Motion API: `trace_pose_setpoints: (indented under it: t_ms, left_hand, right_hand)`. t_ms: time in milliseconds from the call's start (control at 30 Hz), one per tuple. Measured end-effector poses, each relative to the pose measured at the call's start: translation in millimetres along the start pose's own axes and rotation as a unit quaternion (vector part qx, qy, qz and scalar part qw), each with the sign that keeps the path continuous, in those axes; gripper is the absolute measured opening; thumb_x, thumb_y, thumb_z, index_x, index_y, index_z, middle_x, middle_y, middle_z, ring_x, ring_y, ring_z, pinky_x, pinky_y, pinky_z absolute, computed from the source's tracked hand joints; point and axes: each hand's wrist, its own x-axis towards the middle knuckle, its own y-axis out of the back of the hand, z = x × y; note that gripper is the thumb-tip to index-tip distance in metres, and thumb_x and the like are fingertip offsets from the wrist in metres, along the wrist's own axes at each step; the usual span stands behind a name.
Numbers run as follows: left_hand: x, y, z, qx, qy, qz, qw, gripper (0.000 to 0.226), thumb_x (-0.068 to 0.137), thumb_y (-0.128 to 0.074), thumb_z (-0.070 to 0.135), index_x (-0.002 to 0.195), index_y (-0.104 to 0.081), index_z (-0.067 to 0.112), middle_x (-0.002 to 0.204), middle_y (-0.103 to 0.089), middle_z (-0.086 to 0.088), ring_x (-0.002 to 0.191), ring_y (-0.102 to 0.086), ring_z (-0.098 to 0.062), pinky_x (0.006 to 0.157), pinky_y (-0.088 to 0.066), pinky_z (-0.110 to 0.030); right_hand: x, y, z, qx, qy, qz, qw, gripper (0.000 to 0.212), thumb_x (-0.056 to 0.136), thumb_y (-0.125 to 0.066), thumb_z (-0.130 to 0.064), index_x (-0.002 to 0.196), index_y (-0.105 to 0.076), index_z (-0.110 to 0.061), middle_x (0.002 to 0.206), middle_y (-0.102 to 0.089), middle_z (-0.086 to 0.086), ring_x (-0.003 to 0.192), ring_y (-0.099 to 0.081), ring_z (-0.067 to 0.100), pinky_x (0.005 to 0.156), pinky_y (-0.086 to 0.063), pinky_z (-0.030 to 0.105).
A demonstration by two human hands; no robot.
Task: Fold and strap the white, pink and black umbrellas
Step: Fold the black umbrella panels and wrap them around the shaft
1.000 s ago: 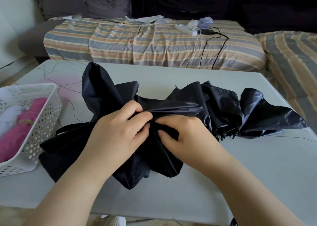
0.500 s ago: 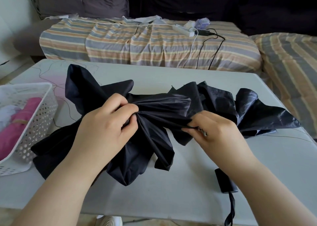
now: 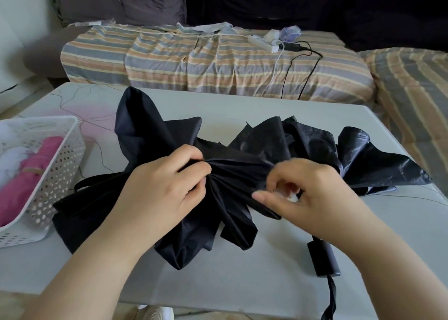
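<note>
The black umbrella point(image 3: 242, 174) lay unfolded across the counter point(image 3: 266, 278), its handle point(image 3: 323, 259) toward the near edge. The left hand point(image 3: 164, 188) clenched gathered canopy at the middle; the right hand point(image 3: 308, 193) pinched a pleat beside it. Loose panels could slip free, spoiling the folds. The pink umbrella point(image 3: 26, 181) sat in the basket point(image 3: 60, 174).

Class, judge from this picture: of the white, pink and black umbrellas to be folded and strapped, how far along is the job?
Done, apparently: the pink umbrella and white umbrella lie rolled in the basket. In hand: the black umbrella, its canopy loose on the table; the left hand grips gathered fabric, the right hand pinches a fold. Left: finishing its folds and strapping it.
</note>
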Motion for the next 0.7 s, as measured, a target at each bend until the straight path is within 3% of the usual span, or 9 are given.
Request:
trace_pose_setpoints:
  t_ms: [67, 133, 167, 200, 267, 300, 367, 533, 700]
  left_hand:
    - [-0.9, -0.3, 0.8, 0.003, -0.007, -0.01, 1.0, 0.011, 0.085, -0.058, 0.007, 0.082, -0.069, 0.007, 0.093, -0.065, -0.005, 0.048, -0.052, -0.022, 0.044, -0.046, -0.035]
    - [-2.1, -0.6, 3.6, 0.007, -0.013, -0.018, 1.0, 0.011, 0.085, -0.058, 0.007, 0.081, -0.068, 0.008, 0.093, -0.064, -0.005, 0.049, -0.054, -0.023, 0.044, -0.046, -0.036]
    - [-2.4, -0.9, 5.2, 0.008, -0.016, -0.021, 1.0, 0.011, 0.085, -0.058, 0.007, 0.08, -0.068, 0.008, 0.093, -0.064, -0.005, 0.049, -0.053, -0.023, 0.044, -0.046, -0.036]
    - [-2.4, -0.8, 6.8, 0.01, -0.018, -0.024, 1.0, 0.01, 0.084, -0.058, 0.006, 0.079, -0.067, 0.008, 0.093, -0.064, -0.004, 0.049, -0.052, -0.022, 0.044, -0.046, -0.036]
    - [-2.3, -0.4, 8.0, 0.006, -0.018, -0.026, 0.999, 0.01, 0.082, -0.059, 0.005, 0.077, -0.067, 0.009, 0.093, -0.065, -0.003, 0.047, -0.05, -0.021, 0.043, -0.045, -0.035]
    - [-2.3, 0.2, 7.7, 0.002, -0.015, -0.024, 1.0, 0.01, 0.081, -0.059, 0.005, 0.076, -0.067, 0.009, 0.094, -0.066, -0.003, 0.046, -0.048, -0.019, 0.043, -0.044, -0.034]
    - [-2.8, 1.6, 6.9, -0.004, -0.007, -0.021, 1.0, 0.01, 0.079, -0.06, 0.004, 0.075, -0.067, 0.009, 0.096, -0.067, -0.003, 0.046, -0.044, -0.017, 0.042, -0.043, -0.032]
    - [-4.1, 2.3, 5.4, -0.023, 0.015, -0.007, 1.0, 0.009, 0.079, -0.061, 0.005, 0.077, -0.068, 0.01, 0.108, -0.065, -0.006, 0.045, -0.039, -0.016, 0.041, -0.041, -0.03]
    - [-4.7, 1.1, 6.8, -0.031, 0.0, 0.032, 0.999, 0.012, 0.081, -0.06, 0.003, 0.077, -0.07, 0.009, 0.096, -0.07, -0.003, 0.054, -0.055, -0.018, 0.049, -0.048, -0.033]
  right_hand:
    - [6.9, -1.7, -11.4, -0.034, 0.04, 0.078, 0.996, 0.028, 0.081, -0.058, -0.043, 0.095, -0.063, -0.019, 0.085, -0.059, -0.006, 0.082, -0.05, 0.013, 0.077, -0.041, 0.018]
    - [16.0, -12.5, -15.9, -0.056, 0.039, 0.052, 0.996, 0.044, 0.08, -0.059, -0.038, 0.12, -0.06, -0.019, 0.11, -0.06, -0.003, 0.104, -0.053, 0.02, 0.092, -0.043, 0.029]
    - [18.1, -21.2, -14.4, -0.071, 0.032, 0.038, 0.996, 0.047, 0.079, -0.06, -0.035, 0.124, -0.06, -0.019, 0.115, -0.062, -0.002, 0.108, -0.055, 0.022, 0.093, -0.046, 0.035]
    - [18.3, -30.0, -11.5, -0.088, 0.025, 0.042, 0.995, 0.044, 0.078, -0.061, -0.03, 0.12, -0.064, -0.018, 0.111, -0.066, 0.0, 0.104, -0.061, 0.024, 0.088, -0.051, 0.038]
    - [16.2, -39.4, -1.9, -0.133, 0.015, 0.066, 0.989, 0.025, 0.076, -0.061, -0.018, 0.097, -0.072, -0.014, 0.079, -0.07, 0.004, 0.072, -0.067, 0.029, 0.063, -0.057, 0.039]
    - [15.5, -38.1, 3.2, -0.147, 0.012, 0.078, 0.986, 0.017, 0.077, -0.058, -0.015, 0.087, -0.071, -0.011, 0.063, -0.065, 0.005, 0.056, -0.063, 0.03, 0.05, -0.055, 0.039]
    - [14.8, -29.5, 11.5, -0.144, 0.026, 0.087, 0.985, 0.022, 0.083, -0.049, -0.019, 0.078, -0.067, -0.009, 0.05, -0.055, 0.005, 0.043, -0.054, 0.029, 0.039, -0.048, 0.034]
    - [8.9, -16.3, 11.4, -0.131, 0.081, 0.083, 0.985, 0.035, 0.09, -0.048, -0.034, 0.069, -0.057, -0.007, 0.041, -0.038, 0.001, 0.033, -0.039, 0.023, 0.033, -0.035, 0.026]
    - [4.1, -11.9, 11.0, -0.14, 0.087, 0.061, 0.984, 0.042, 0.088, -0.049, -0.044, 0.063, -0.052, -0.01, 0.042, -0.024, -0.004, 0.032, -0.034, 0.022, 0.045, -0.022, 0.019]
